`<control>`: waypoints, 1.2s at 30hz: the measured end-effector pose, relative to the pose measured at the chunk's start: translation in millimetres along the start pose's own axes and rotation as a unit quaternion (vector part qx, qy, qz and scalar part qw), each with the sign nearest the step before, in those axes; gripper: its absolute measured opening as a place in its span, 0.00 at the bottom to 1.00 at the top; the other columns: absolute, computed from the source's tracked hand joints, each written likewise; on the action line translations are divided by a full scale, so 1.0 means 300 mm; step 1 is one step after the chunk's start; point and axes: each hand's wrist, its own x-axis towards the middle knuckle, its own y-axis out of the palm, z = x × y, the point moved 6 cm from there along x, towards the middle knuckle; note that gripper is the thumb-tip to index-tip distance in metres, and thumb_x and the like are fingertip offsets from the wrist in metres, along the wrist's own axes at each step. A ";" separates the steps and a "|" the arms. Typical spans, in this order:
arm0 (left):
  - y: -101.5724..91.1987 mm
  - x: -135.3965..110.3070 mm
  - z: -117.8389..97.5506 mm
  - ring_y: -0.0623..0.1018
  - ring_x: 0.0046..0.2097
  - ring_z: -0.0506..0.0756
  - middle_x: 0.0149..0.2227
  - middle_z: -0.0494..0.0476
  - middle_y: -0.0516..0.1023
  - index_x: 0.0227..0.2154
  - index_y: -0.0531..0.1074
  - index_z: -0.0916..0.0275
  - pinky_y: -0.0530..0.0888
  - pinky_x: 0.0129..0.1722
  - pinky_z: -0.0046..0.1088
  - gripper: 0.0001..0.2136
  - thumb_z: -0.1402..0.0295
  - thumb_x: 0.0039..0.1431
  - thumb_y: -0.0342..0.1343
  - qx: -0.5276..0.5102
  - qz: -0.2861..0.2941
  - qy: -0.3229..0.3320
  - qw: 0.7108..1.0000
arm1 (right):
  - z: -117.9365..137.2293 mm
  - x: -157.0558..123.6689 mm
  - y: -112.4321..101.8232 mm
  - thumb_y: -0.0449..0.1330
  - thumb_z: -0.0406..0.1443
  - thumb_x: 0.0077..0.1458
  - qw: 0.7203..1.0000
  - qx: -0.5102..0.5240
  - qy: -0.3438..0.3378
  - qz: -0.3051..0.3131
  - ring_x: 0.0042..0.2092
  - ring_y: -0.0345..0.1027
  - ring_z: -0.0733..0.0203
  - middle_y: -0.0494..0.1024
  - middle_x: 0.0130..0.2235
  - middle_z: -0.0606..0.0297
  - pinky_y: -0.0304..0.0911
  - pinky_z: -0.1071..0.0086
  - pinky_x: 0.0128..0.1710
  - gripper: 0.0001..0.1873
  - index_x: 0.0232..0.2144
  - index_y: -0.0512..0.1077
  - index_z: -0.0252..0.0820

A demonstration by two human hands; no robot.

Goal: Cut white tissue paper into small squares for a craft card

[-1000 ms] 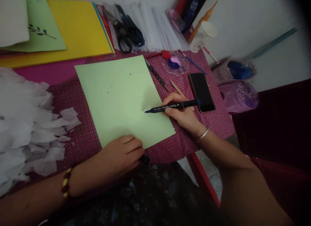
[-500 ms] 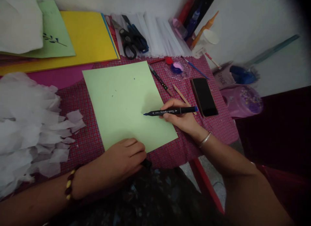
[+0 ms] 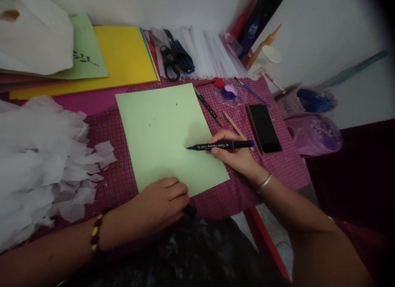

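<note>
A light green sheet of paper (image 3: 160,135) lies in front of me, with a few tiny dark marks on its upper part. My right hand (image 3: 233,153) is closed around a black marker (image 3: 225,144) with a blue tip. The tip points left, at or just above the sheet; whether it touches cannot be made out. My left hand (image 3: 165,202) rests on the sheet's lower edge with curled fingers. From under those fingers a black marker cap (image 3: 189,210) sticks out, mostly hidden by the hand.
Right of the sheet lie a dotted pen (image 3: 208,106), a wooden stick (image 3: 236,126), a phone (image 3: 263,128) and a paint palette (image 3: 230,93). Scissors (image 3: 173,63) rest on white strips (image 3: 205,52) behind. Crumpled white paper (image 3: 46,163) fills the left; yellow card (image 3: 126,52) lies beyond it.
The whole view has shifted slightly, so everything appears a little further right and lower. Both hands keep their hold, and the marker stays over the same part of the sheet.
</note>
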 end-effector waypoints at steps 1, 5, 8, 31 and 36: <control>0.000 0.000 0.000 0.71 0.39 0.56 0.38 0.55 0.75 0.39 0.71 0.62 0.70 0.41 0.34 0.03 0.71 0.64 0.55 0.000 0.001 -0.001 1.000 | 0.000 0.000 0.000 0.65 0.34 0.52 1.000 0.000 -0.001 0.000 0.31 0.69 0.62 0.76 0.29 0.68 0.61 0.67 0.29 0.04 0.33 0.74 0.44; 0.001 0.004 0.001 0.71 0.40 0.56 0.38 0.55 0.75 0.38 0.71 0.62 0.70 0.42 0.34 0.02 0.71 0.65 0.54 0.004 0.001 0.001 1.000 | 0.000 -0.002 -0.003 0.65 0.34 0.52 1.000 -0.002 0.014 -0.004 0.31 0.69 0.62 0.75 0.29 0.69 0.61 0.67 0.29 0.04 0.32 0.73 0.44; 0.002 0.005 0.000 0.71 0.39 0.56 0.37 0.55 0.75 0.38 0.71 0.62 0.69 0.41 0.33 0.02 0.71 0.65 0.53 0.006 -0.004 0.008 1.000 | 0.001 -0.007 -0.003 0.65 0.35 0.52 1.000 -0.001 0.025 -0.006 0.31 0.69 0.62 0.75 0.29 0.68 0.61 0.67 0.29 0.04 0.33 0.73 0.44; -0.008 0.002 0.001 0.72 0.40 0.55 0.39 0.57 0.76 0.42 0.72 0.61 0.71 0.42 0.32 0.05 0.71 0.66 0.52 0.001 -0.020 0.008 1.000 | -0.008 -0.001 -0.003 0.65 0.36 0.52 1.000 -0.005 0.021 0.000 0.33 0.69 0.61 0.75 0.30 0.69 0.61 0.66 0.31 0.05 0.33 0.73 0.46; -0.014 0.007 -0.001 0.72 0.39 0.55 0.38 0.57 0.76 0.42 0.72 0.62 0.71 0.42 0.32 0.06 0.72 0.66 0.51 -0.003 -0.018 0.006 1.000 | -0.012 0.001 -0.001 0.65 0.36 0.52 1.000 -0.005 0.023 0.000 0.33 0.69 0.61 0.76 0.30 0.69 0.61 0.66 0.31 0.05 0.33 0.72 0.46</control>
